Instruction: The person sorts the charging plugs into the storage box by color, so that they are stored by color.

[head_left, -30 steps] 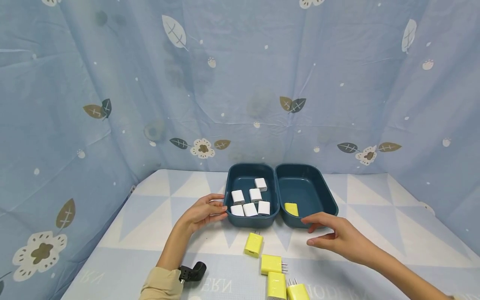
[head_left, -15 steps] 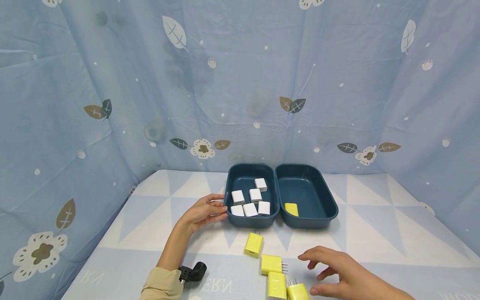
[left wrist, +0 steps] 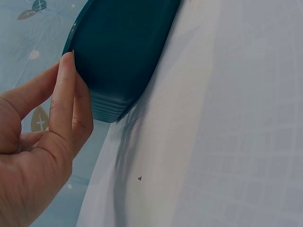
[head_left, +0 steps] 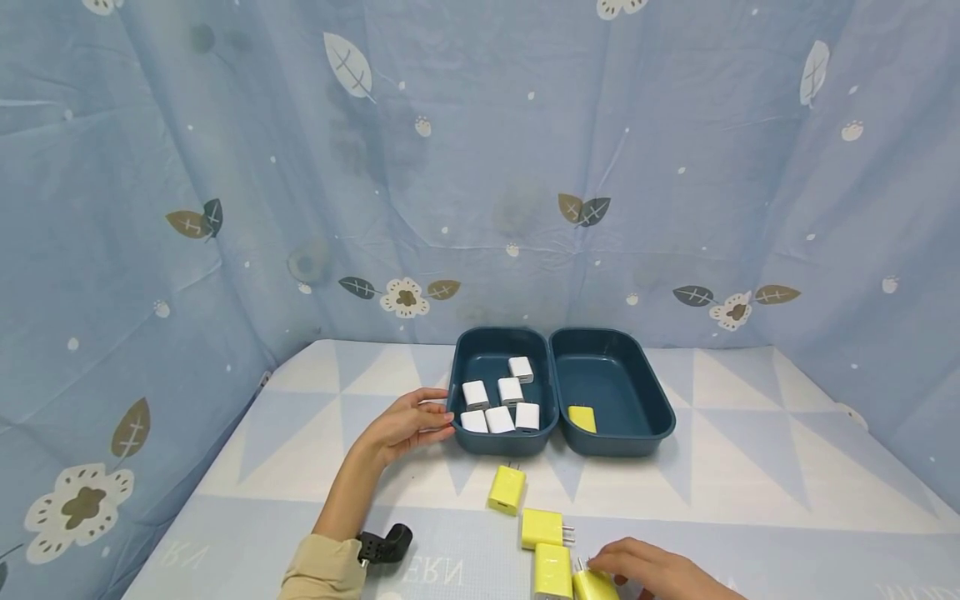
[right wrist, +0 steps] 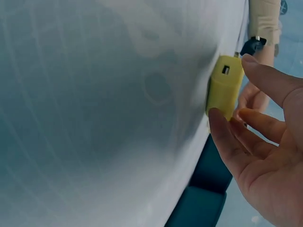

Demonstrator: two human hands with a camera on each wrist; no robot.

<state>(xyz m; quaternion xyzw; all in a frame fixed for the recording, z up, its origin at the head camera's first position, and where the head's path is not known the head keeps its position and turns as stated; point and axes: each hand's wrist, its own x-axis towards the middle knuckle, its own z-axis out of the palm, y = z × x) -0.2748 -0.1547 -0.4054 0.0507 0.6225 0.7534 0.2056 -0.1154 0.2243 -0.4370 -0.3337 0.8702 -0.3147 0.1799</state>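
In the head view my left hand (head_left: 408, 423) holds the left rim of the left blue container (head_left: 491, 350), with fingertips and thumb at its edge. The left wrist view shows a fingertip against the outer wall of this container (left wrist: 123, 52). Several white USB chargers (head_left: 511, 390) lie inside. My right hand (head_left: 652, 571) is low at the front, its fingertips right at a yellow USB charger (head_left: 595, 586). In the right wrist view, thumb and fingers are spread about the opposite ends of that charger (right wrist: 223, 90), whose USB port faces the camera.
The right blue container (head_left: 611, 379) stands against the left one and holds one yellow charger (head_left: 582, 418). Other yellow chargers (head_left: 507, 489) lie on the patterned tablecloth (head_left: 300, 442) in front. A blue curtain (head_left: 480, 167) hangs behind the table.
My right hand has moved from beside the right container down toward the front, reaching the yellow charger nearest it. The left hand, both containers and the chargers have stayed in place.
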